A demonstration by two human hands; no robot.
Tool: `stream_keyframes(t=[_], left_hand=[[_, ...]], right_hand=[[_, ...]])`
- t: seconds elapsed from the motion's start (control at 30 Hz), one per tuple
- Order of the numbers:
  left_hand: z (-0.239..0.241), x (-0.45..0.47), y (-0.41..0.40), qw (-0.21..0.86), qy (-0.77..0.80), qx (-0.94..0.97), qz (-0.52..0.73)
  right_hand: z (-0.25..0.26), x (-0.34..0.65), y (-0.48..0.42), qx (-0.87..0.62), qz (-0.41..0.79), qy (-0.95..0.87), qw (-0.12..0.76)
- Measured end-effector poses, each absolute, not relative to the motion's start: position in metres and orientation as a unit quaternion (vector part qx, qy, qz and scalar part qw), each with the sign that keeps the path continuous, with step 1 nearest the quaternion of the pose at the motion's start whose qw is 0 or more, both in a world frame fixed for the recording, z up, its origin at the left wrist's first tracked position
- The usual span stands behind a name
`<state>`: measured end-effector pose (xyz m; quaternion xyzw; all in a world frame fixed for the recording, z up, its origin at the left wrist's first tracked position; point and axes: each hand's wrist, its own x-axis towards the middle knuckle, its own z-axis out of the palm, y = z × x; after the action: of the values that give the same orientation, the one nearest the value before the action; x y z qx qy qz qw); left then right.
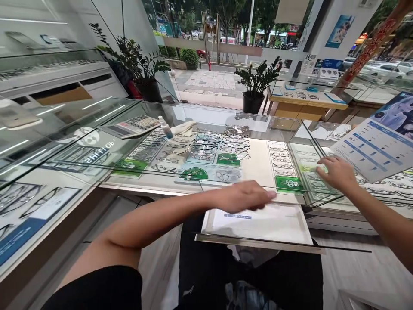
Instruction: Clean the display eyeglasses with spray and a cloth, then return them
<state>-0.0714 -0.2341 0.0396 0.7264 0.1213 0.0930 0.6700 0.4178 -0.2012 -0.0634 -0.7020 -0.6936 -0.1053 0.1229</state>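
My left hand [243,196] is above an open drawer [280,221] in front of the glass counter. Its fingers are curled and pressed together, pointing right; whatever may be inside them is hidden. White paper with a blue printed strip lies in the drawer, below that hand. Over the right part of the glass counter is my right hand [337,172], fingers apart and nothing visible in it. I cannot tell whether it touches the glass. Close beside it, on the right, is a printed leaflet [374,148] with blue bars.
Rows of eyeglasses [204,144] fill the display case under the glass. A calculator [134,126], a small spray bottle [165,127] and a pale cloth [183,128] rest on top. Potted plants [253,101] stand beyond, with a wooden table [303,105] by the window.
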Motion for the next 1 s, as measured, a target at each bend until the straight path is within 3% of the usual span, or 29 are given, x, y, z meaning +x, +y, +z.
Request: stream_keyframes(t=[0.1,0.17,0.27,0.33,0.5,0.67,1.0], left_hand=[[0.039,-0.144,-0.203,0.488,0.271,0.784,0.271],[0.026,-0.191,-0.178,0.344,0.406,0.786,0.316],[0.005,-0.249,-0.146,0.135,0.618,0.728,0.263],[-0.009,-0.275,-0.131,0.071,0.704,0.676,0.205],[-0.032,-0.297,-0.111,-0.001,0.738,0.656,0.16],[-0.04,-0.3,-0.107,0.012,0.743,0.64,0.196],[-0.037,-0.296,-0.112,0.029,0.755,0.616,0.224]], right_hand=[[-0.033,0.366,-0.185,-0.656,-0.123,-0.731,0.144],[-0.013,0.316,-0.172,-0.601,-0.104,-0.776,0.159],[0.011,0.233,-0.153,-0.507,-0.067,-0.842,0.169],[0.021,0.184,-0.138,-0.457,-0.048,-0.875,0.153],[0.029,0.109,-0.103,-0.437,-0.006,-0.898,0.04],[0.028,0.085,-0.088,-0.448,-0.006,-0.892,-0.05],[0.022,0.071,-0.077,-0.471,-0.015,-0.877,-0.098]])
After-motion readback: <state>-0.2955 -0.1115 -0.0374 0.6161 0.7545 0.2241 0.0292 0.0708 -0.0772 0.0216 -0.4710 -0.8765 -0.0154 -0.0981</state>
